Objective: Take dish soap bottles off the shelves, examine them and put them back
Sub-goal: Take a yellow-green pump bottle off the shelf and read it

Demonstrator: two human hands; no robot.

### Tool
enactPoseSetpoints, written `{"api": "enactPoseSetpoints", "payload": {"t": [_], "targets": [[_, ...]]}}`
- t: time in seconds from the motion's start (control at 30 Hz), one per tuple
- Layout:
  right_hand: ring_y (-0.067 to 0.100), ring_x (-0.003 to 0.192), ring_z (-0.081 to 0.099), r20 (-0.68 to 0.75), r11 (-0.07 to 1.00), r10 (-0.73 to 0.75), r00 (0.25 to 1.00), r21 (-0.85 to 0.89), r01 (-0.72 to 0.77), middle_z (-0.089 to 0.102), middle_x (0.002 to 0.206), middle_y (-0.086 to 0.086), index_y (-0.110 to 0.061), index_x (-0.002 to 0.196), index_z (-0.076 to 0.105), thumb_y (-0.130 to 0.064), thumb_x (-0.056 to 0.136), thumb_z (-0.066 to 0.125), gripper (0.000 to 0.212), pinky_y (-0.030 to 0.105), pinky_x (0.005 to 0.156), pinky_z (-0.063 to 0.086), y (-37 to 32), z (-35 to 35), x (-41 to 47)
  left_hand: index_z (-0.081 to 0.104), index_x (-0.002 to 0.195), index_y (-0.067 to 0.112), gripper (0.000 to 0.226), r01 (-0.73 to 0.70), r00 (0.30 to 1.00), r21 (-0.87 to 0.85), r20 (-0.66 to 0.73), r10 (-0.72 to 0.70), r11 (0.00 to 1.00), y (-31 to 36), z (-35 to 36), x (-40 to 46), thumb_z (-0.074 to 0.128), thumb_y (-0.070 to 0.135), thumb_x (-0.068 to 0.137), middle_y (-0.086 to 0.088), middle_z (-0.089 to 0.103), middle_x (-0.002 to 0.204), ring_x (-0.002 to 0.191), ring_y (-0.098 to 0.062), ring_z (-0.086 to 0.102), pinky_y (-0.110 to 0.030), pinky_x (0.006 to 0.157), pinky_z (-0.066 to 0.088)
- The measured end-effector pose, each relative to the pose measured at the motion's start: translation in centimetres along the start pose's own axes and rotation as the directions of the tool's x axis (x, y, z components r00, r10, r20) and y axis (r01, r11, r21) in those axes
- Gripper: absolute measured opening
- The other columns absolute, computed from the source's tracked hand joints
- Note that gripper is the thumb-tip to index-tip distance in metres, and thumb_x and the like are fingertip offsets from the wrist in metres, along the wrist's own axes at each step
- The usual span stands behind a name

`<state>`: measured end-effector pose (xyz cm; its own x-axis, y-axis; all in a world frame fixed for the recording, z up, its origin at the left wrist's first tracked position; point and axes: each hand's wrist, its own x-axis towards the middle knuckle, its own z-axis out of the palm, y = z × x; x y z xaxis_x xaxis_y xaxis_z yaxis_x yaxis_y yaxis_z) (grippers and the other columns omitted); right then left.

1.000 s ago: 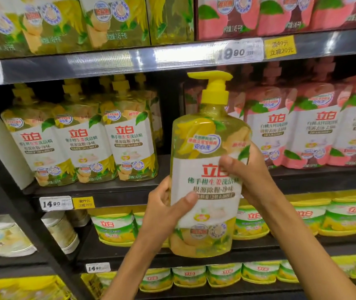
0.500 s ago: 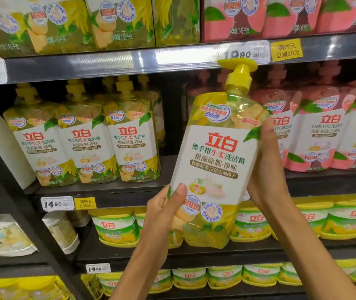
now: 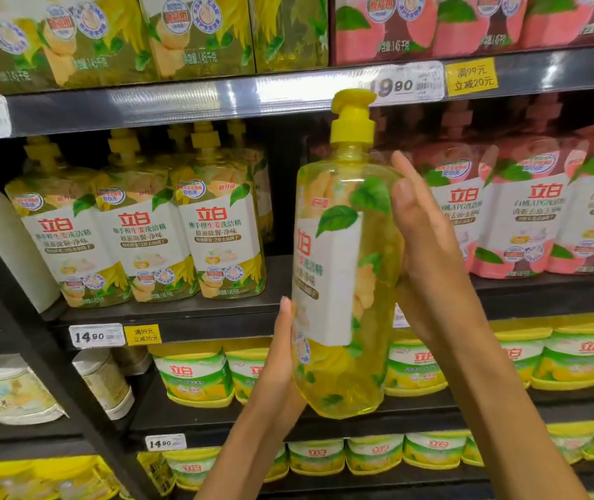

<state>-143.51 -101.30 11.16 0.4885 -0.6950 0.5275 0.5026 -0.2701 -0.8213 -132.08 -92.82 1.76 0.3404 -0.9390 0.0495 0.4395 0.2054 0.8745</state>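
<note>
I see a 19.90 price tag [image 3: 409,84] on the upper shelf rail, a yellow promo tag [image 3: 472,76] just beside it, white jugs [image 3: 3,243] far below-left.

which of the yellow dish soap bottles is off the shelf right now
The clear yellow pump bottle held between both hands; the other yellow pump bottles stand in a row on the shelf.

Dark shelf [image 3: 194,315], yellow soap bottles [image 3: 144,229] left, pink bottles [image 3: 526,218] right
</note>
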Motion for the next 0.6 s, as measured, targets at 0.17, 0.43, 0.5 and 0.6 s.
{"api": "enactPoseSetpoints", "payload": {"t": [0.17, 0.43, 0.5, 0.6], "targets": [[0.021, 0.126, 0.052, 0.145, 0.947, 0.186, 0.972, 0.236, -0.217, 0.047, 0.147, 0.007, -0.029, 0.151, 0.026, -0.057, 0.061, 0.079, 0.109, 0.056, 0.109, 0.035, 2.2, -0.7, 0.9, 0.077, 0.085, 0.037, 0.060, 0.029, 0.998, -0.134, -0.055, -0.037, 0.991, -0.2, -0.2, -0.4, 0.020, 0.039, 0.103, 0.006, 0.076, 0.089, 0.083, -0.009, 0.072, -0.022, 0.064, 0.057], [0.024, 0.105, 0.067, 0.035, 0.914, 0.271, 0.962, 0.303, -0.269, 0.067, 0.122, 0.012, -0.013, 0.139, 0.046, -0.047, 0.070, 0.070, 0.080, 0.036, 0.083, 0.058, 3.1, 1.3, 0.5, 0.076, 0.055, 0.014, 0.061, 0.068, 0.978, -0.083, -0.193, -0.083, 0.994, 0.1, -1.0, -1.2, 0.033, 0.019, 0.098, -0.003, 0.070, 0.054, 0.047, -0.013, 0.068, -0.022, 0.037, 0.050], [0.021, 0.096, 0.070, 0.020, 0.944, 0.237, 0.971, 0.230, -0.235, 0.071, 0.114, 0.008, -0.018, 0.132, 0.051, -0.045, 0.062, 0.077, 0.080, 0.033, 0.076, 0.059, 2.7, 1.7, 0.4, 0.062, 0.060, 0.005, 0.050, 0.074, 0.946, -0.050, -0.312, -0.086, 0.996, 0.3, -1.2, -1.4, 0.033, 0.008, 0.100, -0.003, 0.061, 0.039, 0.031, -0.012, 0.059, -0.019, 0.026, 0.041], [0.021, 0.097, 0.070, 0.011, 0.976, 0.179, 0.984, 0.120, -0.179, 0.071, 0.113, 0.006, -0.026, 0.128, 0.052, -0.044, 0.061, 0.080, 0.075, 0.037, 0.081, 0.058, 2.2, 2.2, 0.0, 0.046, 0.062, 0.008, 0.043, 0.081, 0.956, 0.038, -0.285, -0.066, 0.996, 0.6, -0.5, -3.1, 0.029, 0.001, 0.101, -0.002, 0.049, 0.026, 0.020, -0.007, 0.047, -0.015, 0.021, 0.032]]}}
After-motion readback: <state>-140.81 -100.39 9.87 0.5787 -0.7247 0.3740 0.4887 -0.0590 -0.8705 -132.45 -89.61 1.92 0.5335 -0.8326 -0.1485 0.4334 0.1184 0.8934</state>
